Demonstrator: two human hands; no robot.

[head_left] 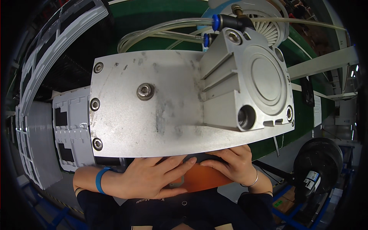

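Two hands, head view: the left hand point(153, 178) lies between six and seven o'clock, the right hand point(234, 163) between four and five, both at the near edge of a metal plate point(168, 99) that fills the centre.
Grip: fingers of both hands curl toward a dark piece point(207, 156); some fingertips vanish beneath the plate, so I cannot tell whether either hand is pinching it or merely resting against it.
Dark piece: between five and six o'clock, between the two hands, just beyond an orange surface point(212, 178) and partly covered by the plate.
Pinch risk: a pneumatic cylinder point(249, 82) stands on the plate at two o'clock, fed by clear tubes point(165, 26) toward twelve; if it fired with fingertips underneath, they could probably be caught.
Blind spot: since the plate hides the fingertips, the piece might sit crooked unnoticed.
Wrists: the blue wristband point(99, 180) or the bracelet point(256, 178) could snag on the plate's edge, should a hand jerk upward.
Trays: a white tray point(76, 130) at nine o'clock shows dark rectangles in its openings, perhaps parts, perhaps gaps; a tray stack point(40, 145) lies just outside it, contents hidden.
Carton: a brown carton point(285, 205) sits between four and five o'clock, its inside not visible.
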